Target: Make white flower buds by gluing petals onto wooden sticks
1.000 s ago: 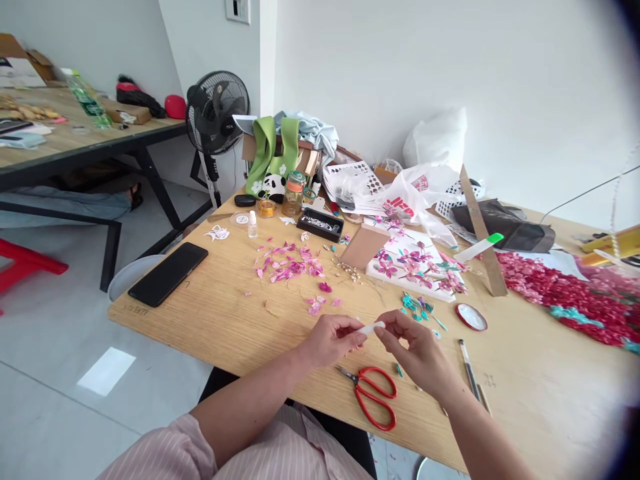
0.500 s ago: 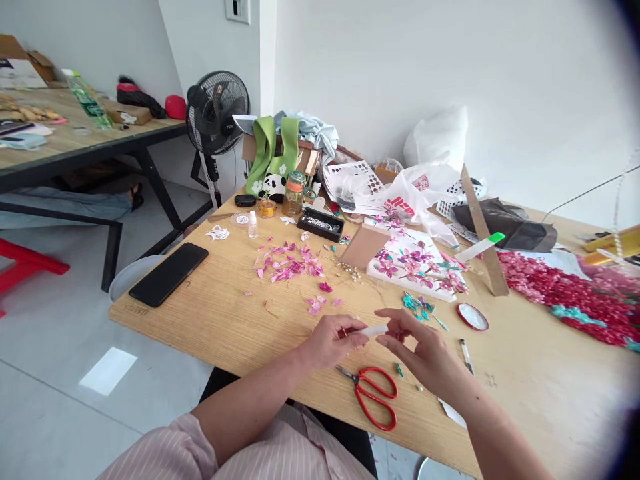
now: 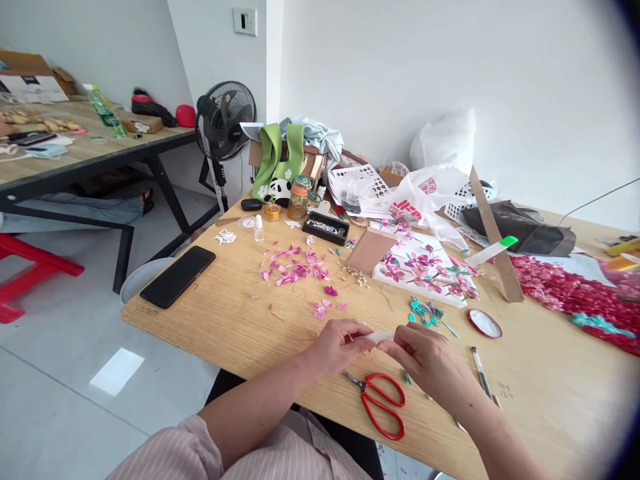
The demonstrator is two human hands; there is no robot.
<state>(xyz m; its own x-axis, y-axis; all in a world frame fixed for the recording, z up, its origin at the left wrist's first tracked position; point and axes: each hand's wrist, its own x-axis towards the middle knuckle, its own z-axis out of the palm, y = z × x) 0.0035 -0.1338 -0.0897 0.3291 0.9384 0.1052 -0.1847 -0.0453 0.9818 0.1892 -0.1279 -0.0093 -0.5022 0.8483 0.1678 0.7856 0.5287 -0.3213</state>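
Observation:
A slim white piece (image 3: pixel 379 337), pale and elongated, is held above the near part of the table; its exact kind cannot be made out. My left hand (image 3: pixel 339 345) pinches its left end between thumb and fingers. At the other end, my right hand (image 3: pixel 425 350) is closed, thumb and curled fingers meeting on the piece. Just below the hands lie red-handled scissors (image 3: pixel 383 403), blades pointing left. Loose pink petals (image 3: pixel 296 265) are scattered beyond my left hand. Teal petal pieces (image 3: pixel 425 312) on stems lie past my right hand.
A black phone (image 3: pixel 179 276) lies at the table's left. Pink flowers stand in a white foam block (image 3: pixel 425 283), with a round red-rimmed lid (image 3: pixel 485 323) nearby. A pen (image 3: pixel 481 371) is beside my right forearm. Bags and boxes line the wall; a fan (image 3: pixel 227 123) stands behind.
My right hand has closed from spread fingers onto the white piece's right end. My left hand keeps its pinch. The whole view has shifted slightly, with things appearing further right and lower.

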